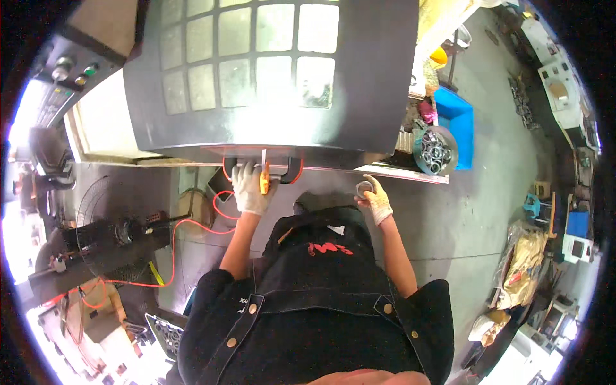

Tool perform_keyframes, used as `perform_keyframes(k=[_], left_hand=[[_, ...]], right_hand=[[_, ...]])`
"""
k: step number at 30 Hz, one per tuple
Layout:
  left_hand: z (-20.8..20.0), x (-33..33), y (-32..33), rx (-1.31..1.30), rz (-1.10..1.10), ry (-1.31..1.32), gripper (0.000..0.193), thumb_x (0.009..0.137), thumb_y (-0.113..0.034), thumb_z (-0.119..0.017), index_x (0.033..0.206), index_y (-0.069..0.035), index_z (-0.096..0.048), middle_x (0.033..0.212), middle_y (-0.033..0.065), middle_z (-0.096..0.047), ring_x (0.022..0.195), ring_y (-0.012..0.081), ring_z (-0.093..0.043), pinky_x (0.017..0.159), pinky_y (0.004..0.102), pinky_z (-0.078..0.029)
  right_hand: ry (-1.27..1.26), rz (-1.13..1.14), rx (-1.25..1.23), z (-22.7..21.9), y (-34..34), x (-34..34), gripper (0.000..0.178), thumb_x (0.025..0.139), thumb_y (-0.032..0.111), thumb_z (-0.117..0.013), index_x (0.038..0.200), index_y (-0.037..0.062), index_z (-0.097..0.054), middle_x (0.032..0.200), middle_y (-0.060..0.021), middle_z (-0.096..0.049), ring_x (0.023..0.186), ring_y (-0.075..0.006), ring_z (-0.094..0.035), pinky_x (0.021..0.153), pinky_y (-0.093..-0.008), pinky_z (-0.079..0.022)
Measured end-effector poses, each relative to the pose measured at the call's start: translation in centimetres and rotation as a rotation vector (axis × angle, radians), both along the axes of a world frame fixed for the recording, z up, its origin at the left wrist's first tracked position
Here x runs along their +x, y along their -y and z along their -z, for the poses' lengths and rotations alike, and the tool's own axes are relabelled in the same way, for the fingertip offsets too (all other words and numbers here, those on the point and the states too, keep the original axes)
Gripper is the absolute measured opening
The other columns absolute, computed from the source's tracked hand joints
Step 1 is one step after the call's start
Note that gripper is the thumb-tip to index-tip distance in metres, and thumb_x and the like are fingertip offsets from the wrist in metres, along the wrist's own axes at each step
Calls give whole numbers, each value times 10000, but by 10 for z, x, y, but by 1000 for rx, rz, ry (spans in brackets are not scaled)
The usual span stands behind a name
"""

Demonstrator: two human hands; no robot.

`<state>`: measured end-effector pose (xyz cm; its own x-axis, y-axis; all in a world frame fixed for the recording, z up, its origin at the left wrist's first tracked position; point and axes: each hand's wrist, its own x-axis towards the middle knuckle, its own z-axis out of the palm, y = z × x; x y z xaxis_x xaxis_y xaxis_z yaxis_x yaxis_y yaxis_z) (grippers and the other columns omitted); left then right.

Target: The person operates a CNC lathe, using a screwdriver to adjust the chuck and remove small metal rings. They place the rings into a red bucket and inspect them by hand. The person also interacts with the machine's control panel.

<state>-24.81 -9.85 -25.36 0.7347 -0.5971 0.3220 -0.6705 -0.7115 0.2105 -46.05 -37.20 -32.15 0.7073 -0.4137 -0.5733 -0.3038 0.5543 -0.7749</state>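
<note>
My left hand (249, 191), in a pale work glove, is at the black door handle (294, 172) on the lower edge of a large dark machine door (369, 83). Its fingers curl over the handle's bar, and an orange air gun (264, 179) juts up beside the thumb. A red hose (221, 208) loops close to that hand. Below the machine's edge, my right hand (378, 200), also gloved, pinches a metal ring (364, 188) between thumb and fingers. The palm side of the left hand is hidden.
A round metal bowl of rings (435, 150) stands on the right ledge, beside a blue bin (459, 125). At the left are a large black fan (115, 228) and a control panel (70, 70). Plastic-wrapped material (523, 263) lies at the far right.
</note>
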Motion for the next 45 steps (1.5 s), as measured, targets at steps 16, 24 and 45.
perform_keyframes(k=[16,24,45], left_hand=[[76,-118,30,-914,-648,-757,232,830,-135,-592,1003,17,-564,969,116,-580,772,182,-565,713,282,-464],[41,-140,232,-978,95,-1675,413,925,-285,-424,1257,-38,-424,1164,115,-532,1070,229,-510,930,325,-388],[-3,-151,293,-1659,-107,-1983,518,864,-486,-466,1194,-87,-452,973,117,-576,801,212,-557,674,337,-431]], right_hand=[[271,-328,122,-15,140,35,714,684,32,-690,1293,109,-325,1031,-92,-525,800,-207,-608,670,-299,-513],[400,-448,-15,-64,173,44,696,611,126,-811,1201,44,-451,1032,-21,-544,982,-126,-516,876,-258,-406],[-41,-357,-1914,13,362,232,407,783,208,-595,1158,77,-508,1075,-112,-572,1018,-272,-532,820,-399,-443]])
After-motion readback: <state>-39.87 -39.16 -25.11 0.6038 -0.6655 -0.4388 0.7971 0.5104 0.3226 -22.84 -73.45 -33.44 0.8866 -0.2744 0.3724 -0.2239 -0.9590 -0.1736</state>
